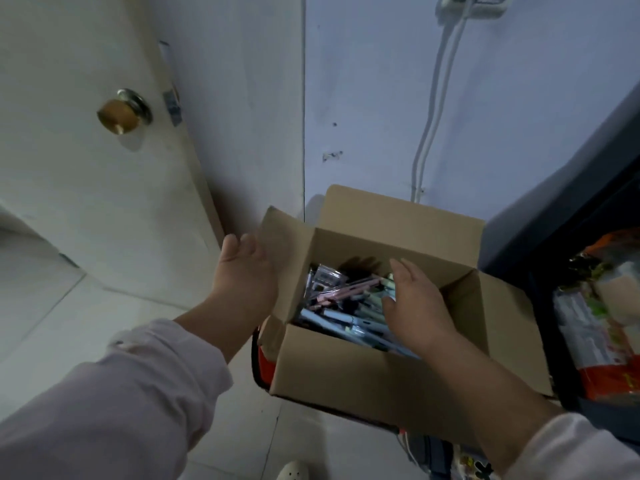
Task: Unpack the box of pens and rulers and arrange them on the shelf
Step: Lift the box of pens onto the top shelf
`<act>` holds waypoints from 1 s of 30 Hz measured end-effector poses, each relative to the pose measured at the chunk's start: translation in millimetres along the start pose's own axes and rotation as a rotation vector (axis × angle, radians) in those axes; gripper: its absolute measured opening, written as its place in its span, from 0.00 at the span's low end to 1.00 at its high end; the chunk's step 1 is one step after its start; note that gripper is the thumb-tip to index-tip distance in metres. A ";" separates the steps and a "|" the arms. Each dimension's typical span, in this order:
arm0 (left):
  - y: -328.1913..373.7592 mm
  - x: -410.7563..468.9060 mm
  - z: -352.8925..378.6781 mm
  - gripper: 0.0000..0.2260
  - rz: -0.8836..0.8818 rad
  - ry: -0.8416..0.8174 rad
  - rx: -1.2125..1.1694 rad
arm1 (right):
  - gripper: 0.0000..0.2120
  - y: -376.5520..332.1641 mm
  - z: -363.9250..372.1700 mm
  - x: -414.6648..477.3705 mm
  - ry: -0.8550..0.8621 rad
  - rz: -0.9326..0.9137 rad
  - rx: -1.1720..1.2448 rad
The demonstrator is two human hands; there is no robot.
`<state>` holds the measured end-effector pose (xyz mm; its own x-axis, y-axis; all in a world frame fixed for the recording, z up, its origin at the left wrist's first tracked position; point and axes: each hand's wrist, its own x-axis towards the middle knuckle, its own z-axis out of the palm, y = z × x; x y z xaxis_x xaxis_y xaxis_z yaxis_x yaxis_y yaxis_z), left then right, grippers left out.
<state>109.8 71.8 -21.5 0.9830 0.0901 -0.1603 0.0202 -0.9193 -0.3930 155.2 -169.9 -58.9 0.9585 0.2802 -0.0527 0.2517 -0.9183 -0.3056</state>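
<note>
pale left sleeve (121,393) and right sleeve (575,452) lead to two hands at an open cardboard box (346,372).
left hand (246,271): fingers straight, laid against the outside of the box's raised left flap, gripping nothing. right hand (415,303): reaches down inside the box, fingers extended and flat over the pens (343,306), not curled round any; the hands are apart, with the flap between them. the pens lie jumbled in the box bottom, partly hidden by the right hand. the box sits on a red and black object (265,362), mostly covered. just right of the box stands a dark unit (540,271) holding coloured packets (595,334). left of it is a white door (86,188) with a brass knob (123,114). behind it, white cables (429,133) run down the wall from a socket (474,5). a pale shoe tip (294,471) shows at the lower edge.
</note>
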 end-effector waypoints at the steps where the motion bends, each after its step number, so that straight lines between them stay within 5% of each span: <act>1: 0.6 1.2 7.6 0.17 0.006 -0.048 -0.059 | 0.30 -0.1 2.5 0.9 -0.004 -0.001 0.004; 6: 23.1 10.8 39.6 0.30 -0.080 -0.200 -0.580 | 0.31 10.7 15.7 0.3 -0.039 0.031 0.000; 10: 38.6 16.6 53.9 0.37 -0.061 -0.248 -0.729 | 0.31 24.5 23.8 -4.9 -0.050 0.075 0.005; 18: 46.9 24.3 61.5 0.30 -0.035 -0.217 -1.083 | 0.27 50.8 19.5 -23.4 0.075 0.177 0.025; 24: 53.4 23.7 62.4 0.26 -0.124 -0.197 -1.104 | 0.31 86.2 5.1 -44.8 0.132 0.506 -0.007; 30: 58.3 30.3 65.6 0.16 -0.202 -0.166 -1.025 | 0.30 98.4 11.2 -39.1 0.086 0.605 0.091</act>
<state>128.8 46.0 -108.7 0.9084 0.2577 -0.3294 0.4014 -0.7584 0.5136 141.0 -268.0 -97.5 0.9360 -0.3099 -0.1667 -0.3490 -0.8789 -0.3253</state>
